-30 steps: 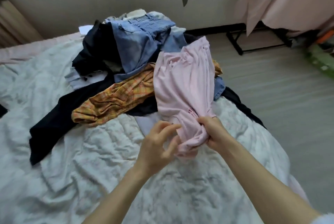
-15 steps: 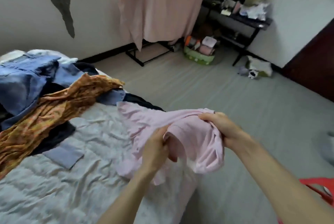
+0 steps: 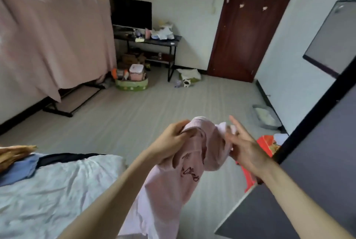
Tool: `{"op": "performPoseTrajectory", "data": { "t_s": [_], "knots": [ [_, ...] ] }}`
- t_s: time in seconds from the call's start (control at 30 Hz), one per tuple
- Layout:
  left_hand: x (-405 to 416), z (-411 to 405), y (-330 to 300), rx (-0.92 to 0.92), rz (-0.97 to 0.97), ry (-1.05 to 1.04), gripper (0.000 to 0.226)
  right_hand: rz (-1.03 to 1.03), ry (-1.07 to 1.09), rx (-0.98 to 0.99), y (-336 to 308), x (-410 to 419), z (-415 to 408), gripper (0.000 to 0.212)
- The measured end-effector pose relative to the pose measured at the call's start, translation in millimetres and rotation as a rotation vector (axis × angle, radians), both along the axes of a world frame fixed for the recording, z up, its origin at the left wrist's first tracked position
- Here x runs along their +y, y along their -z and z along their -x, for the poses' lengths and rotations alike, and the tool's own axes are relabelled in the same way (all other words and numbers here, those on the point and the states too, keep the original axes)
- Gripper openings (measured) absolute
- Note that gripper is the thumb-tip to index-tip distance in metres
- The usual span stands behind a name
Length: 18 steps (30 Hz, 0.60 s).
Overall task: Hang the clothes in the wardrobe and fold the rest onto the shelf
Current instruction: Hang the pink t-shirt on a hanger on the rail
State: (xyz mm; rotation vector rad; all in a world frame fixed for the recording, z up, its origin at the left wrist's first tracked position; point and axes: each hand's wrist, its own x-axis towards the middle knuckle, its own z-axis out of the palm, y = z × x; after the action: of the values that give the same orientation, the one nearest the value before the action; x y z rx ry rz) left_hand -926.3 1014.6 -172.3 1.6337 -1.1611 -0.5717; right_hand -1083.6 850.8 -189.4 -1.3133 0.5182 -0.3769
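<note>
A pale pink top (image 3: pixel 173 186) with dark lettering hangs in the air in front of me, off the bed's edge. My left hand (image 3: pixel 170 138) grips its upper edge in a fist. My right hand (image 3: pixel 243 146) is at the garment's other upper end, fingers stretched out, the thumb side against the cloth. The rest of the clothes pile shows only at the far left on the bed (image 3: pixel 48 190): an orange checked piece (image 3: pixel 13 154), a blue piece (image 3: pixel 17 169) and a black piece (image 3: pixel 67 156).
A dark grey panel (image 3: pixel 308 190) stands close on my right. A red bag (image 3: pixel 267 144) lies behind my right hand. Across the grey floor (image 3: pixel 154 107) are a black desk (image 3: pixel 154 42), a green basket (image 3: pixel 132 84), a brown door (image 3: pixel 250 26) and a pink-covered rack (image 3: pixel 48 36).
I have turned right, away from the bed. The pink top has left the bed and now hangs from my hands. My right hand's fingers have opened out.
</note>
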Motion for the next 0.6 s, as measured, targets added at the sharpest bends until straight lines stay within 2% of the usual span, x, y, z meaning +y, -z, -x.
{"op": "performPoseTrajectory", "data": {
  "t_s": [0.07,0.17,0.27,0.33,0.4,0.5,0.6],
  "knots": [
    [-24.7,23.4,-6.8,0.061,0.026,0.041,0.019,0.263,-0.058,0.045,1.0,4.2,22.1,0.090],
    [-57.0,61.2,-14.8,0.241,0.064,0.082,0.017,0.595,-0.155,0.027,1.5,8.2,47.9,0.070],
    [-79.2,83.4,-14.8,0.303,0.044,0.097,0.018,0.921,-0.005,0.177,4.8,0.3,73.6,0.041],
    [-89.6,90.6,-10.7,0.238,0.004,0.080,0.017,0.936,0.107,0.285,8.2,-13.4,100.6,0.025],
    [-95.9,94.7,-4.5,0.093,-0.036,0.073,0.016,0.892,0.157,0.350,9.3,-27.4,126.7,0.024],
    [-104.3,104.3,6.9,-0.020,-0.104,0.171,0.038,0.883,0.052,0.468,5.9,-43.0,157.0,0.030],
    [-115.6,110.2,13.4,-0.084,-0.183,0.277,0.039,0.776,-0.028,0.555,-1.1,-53.1,182.1,0.020]
  ]
}}
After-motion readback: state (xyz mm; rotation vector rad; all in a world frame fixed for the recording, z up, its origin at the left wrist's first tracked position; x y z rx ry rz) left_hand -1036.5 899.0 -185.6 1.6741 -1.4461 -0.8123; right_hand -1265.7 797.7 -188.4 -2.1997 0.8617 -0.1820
